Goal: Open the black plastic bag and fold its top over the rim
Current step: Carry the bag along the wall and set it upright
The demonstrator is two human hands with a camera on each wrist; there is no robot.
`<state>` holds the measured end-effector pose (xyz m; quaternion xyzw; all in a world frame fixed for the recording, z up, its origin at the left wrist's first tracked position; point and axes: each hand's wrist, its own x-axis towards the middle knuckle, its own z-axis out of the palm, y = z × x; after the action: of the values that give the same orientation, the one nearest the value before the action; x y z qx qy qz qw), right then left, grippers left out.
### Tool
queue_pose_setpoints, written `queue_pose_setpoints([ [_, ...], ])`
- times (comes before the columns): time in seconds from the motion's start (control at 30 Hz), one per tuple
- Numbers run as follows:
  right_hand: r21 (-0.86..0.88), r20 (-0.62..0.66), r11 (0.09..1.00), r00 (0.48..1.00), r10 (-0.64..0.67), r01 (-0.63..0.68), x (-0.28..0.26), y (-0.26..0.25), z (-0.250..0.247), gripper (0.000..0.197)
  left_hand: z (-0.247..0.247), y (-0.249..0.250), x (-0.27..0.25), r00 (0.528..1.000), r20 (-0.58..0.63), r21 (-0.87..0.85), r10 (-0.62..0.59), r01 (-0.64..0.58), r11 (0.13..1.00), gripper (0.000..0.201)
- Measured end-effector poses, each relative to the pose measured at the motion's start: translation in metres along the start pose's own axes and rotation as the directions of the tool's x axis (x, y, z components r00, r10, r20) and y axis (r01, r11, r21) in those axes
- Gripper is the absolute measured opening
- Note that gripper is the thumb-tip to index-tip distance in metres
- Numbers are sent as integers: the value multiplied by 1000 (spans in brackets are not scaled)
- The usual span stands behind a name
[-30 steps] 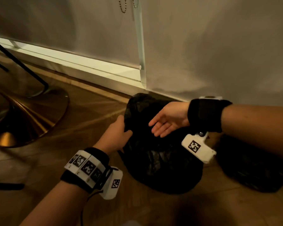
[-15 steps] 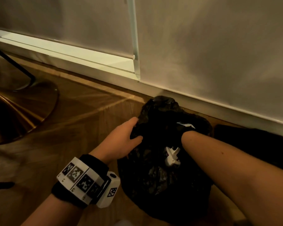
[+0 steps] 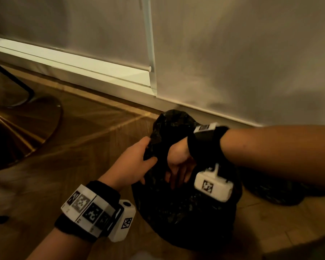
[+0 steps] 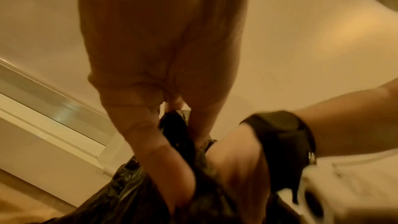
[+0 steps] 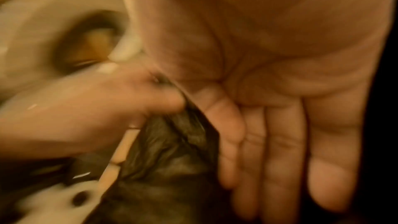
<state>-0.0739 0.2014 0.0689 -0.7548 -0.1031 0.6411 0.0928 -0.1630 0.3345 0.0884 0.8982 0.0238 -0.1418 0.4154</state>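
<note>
Both hands work the crinkled black plastic bag (image 3: 184, 207) on the wooden floor (image 3: 86, 147): left hand (image 3: 137, 162) pinches its top edge, right hand (image 3: 178, 164) reaches inside, fingers (image 5: 280, 151) straight. Thin, limp, slippery film; best gripped at the mouth's hem.

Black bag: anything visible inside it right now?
Only the right hand, its straight fingers reaching into the black bag. The left hand pinches the top edge. Any contents or bin rim are hidden by dark plastic.

No readable text shows; the wrist bands (image 3: 88, 211) carry only black-and-white square code markers.
</note>
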Motion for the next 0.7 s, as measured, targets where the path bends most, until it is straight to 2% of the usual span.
queue_pose_setpoints([
  [0.03,-82,16,996,999,37,-36,-3,-5,7,37,0,2,0,1000,19,-16,-19,19,1000,22],
  [0.07,-171,-38,985,999,2,-9,6,-5,5,38,0,2,0,999,24,-24,-37,38,999,20],
  [0.1,-180,-87,983,994,-59,43,6,-6,1,36,-2,-1,0,998,17,-32,-63,63,997,18],
  [0.2,78,-107,980,979,-173,182,-11,2,-39,29,-11,-18,1,979,-32,-125,-202,197,972,22],
  [0.23,149,-180,961,962,-205,232,-25,6,-56,31,-15,-25,2,968,-33,-167,-249,241,956,24],
  [0.27,186,-313,932,918,-243,310,-40,10,-74,31,-19,-32,4,957,-39,-184,-286,275,944,25],
  [0.33,104,-638,884,712,-293,457,-67,27,-97,26,-29,-41,7,939,-54,-166,-340,327,930,35],
  [0.37,35,-711,893,639,-294,449,-76,39,-103,28,-33,-45,11,930,-49,-192,-365,350,917,46],
  [0.4,1,-720,926,643,-261,377,-75,54,-103,35,-35,-47,16,919,-24,-247,-393,376,893,57],
  [0.43,-13,-639,965,740,-209,261,-69,63,-92,42,-35,-47,20,912,18,-298,-411,397,868,63],
  [0.47,-42,-524,984,835,-170,174,-56,70,-77,44,-33,-47,27,912,47,-304,-407,401,864,58],
  [0.5,-58,-472,991,871,-137,124,-38,75,-66,42,-30,-48,33,922,40,-225,-386,385,895,49],
  [0.57,-93,-513,984,839,-178,152,-9,82,-60,41,-24,-51,45,946,-64,-74,-318,313,947,37],
  [0.67,-50,-607,962,757,-243,269,45,106,-86,64,-28,-48,57,946,-178,-125,-271,252,960,37],
  [0.7,-12,-627,942,731,-267,335,40,99,-84,60,-31,-47,61,943,-187,-161,-275,247,956,40],
])
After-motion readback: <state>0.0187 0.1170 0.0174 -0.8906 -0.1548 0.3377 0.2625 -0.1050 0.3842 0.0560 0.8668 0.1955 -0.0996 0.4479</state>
